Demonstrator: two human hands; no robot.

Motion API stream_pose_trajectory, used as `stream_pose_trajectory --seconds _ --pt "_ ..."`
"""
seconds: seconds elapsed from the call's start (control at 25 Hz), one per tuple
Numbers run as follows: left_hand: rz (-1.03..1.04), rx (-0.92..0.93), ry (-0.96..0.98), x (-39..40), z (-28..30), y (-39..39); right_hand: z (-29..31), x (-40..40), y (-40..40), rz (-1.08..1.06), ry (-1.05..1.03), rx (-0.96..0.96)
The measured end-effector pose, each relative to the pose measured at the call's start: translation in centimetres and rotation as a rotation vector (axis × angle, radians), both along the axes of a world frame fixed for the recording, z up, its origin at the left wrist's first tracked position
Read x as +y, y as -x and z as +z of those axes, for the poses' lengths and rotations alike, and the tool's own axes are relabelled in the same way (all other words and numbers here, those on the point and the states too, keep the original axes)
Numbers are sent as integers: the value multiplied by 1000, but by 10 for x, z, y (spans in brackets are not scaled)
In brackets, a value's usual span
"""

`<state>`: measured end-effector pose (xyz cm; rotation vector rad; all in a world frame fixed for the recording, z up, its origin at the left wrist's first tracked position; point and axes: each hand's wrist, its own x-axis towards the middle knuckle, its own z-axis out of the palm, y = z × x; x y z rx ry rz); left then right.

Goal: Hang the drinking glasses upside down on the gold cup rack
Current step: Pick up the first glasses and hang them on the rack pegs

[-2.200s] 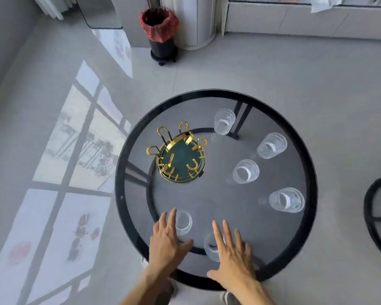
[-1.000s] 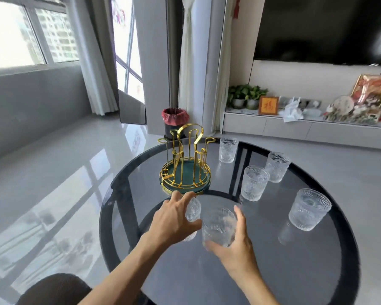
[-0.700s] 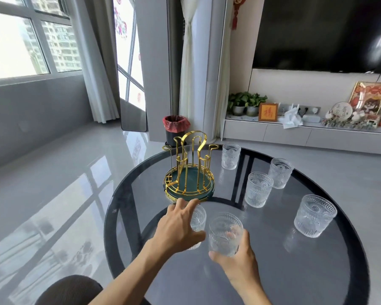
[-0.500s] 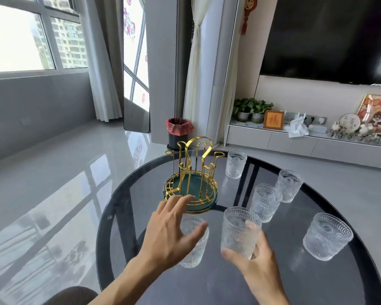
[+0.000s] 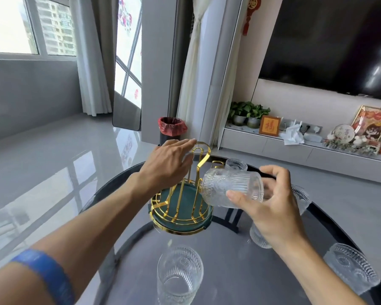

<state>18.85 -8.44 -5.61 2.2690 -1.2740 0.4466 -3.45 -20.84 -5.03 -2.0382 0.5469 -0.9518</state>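
The gold cup rack (image 5: 186, 219), wire hooks on a round green base, stands mid-table with no glass on it. My left hand (image 5: 169, 164) reaches over its top, fingers spread and resting by the tallest hooks, holding nothing. My right hand (image 5: 271, 208) grips a ribbed drinking glass (image 5: 231, 188) tipped on its side in the air, its base pointing at the rack's right side. Several other glasses stand upright: one at the front (image 5: 180, 274), one at the back (image 5: 235, 165), one under my right hand (image 5: 259, 237), one at the front right (image 5: 350, 267).
The round dark glass table (image 5: 332, 221) has a black rim close around the glasses. Another glass (image 5: 302, 195) is partly hidden behind my right hand. A bin with a red bag (image 5: 172, 127) stands on the floor beyond the table.
My right hand lifted its glass off the table and tipped it sideways beside the rack. My left hand let go of the other glass and rose to the rack's top.
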Motion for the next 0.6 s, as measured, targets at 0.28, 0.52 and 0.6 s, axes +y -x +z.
stream_pose_trajectory --seconds 0.28,0.52,0.6 --pt "57 -53 -108 3 7 -3 -1 7 -46 14 384 134" --pt "103 -90 -155 7 13 5 -13 9 -63 104 404 309" --pt "102 -75 -156 5 14 4 -14 7 -65 110 374 371"
